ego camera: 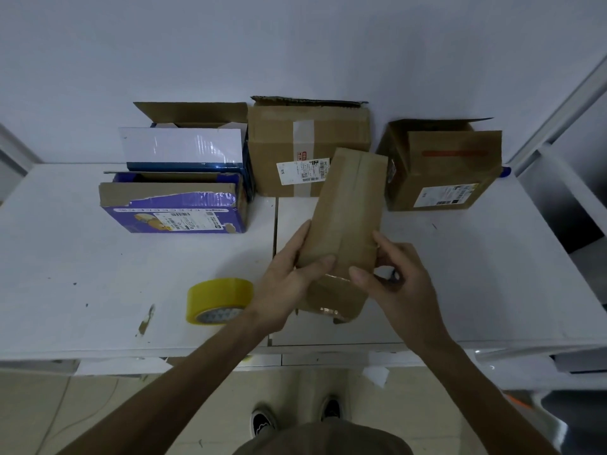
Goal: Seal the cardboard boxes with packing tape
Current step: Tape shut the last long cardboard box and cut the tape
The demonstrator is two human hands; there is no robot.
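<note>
**On the white tabletop: a narrow box held in both hands**

Above the middle of the white tabletop (98, 257), a person holds a long, narrow cardboard box (348, 208) in both hands, its far end tilted up and away toward the wall. The left hand (289, 277) has its grip closed on the box's left side, thumb lying across the top face near the centre seam. The right hand (397, 274) grips the right side, thumb pressing on the top close to the near edge. Clear tape shines along the seam and down over the near end of the box.

A roll of yellow packing tape (218, 298) lies on the tabletop just left of the left wrist, apart from the box.

Along the wall stand three more boxes. At the left, a blue printed box (177, 208) sits open, its flaps up and a white sheet (184, 146) propped inside. In the middle, a brown box (295, 149) bears a strip of tape down its front and a shipping label. At the right, another brown box (443, 172) has its flaps partly raised and a label on its front face.

Below the tabletop edge, the person's dark shoes (262, 421) show on the tiled floor.
</note>
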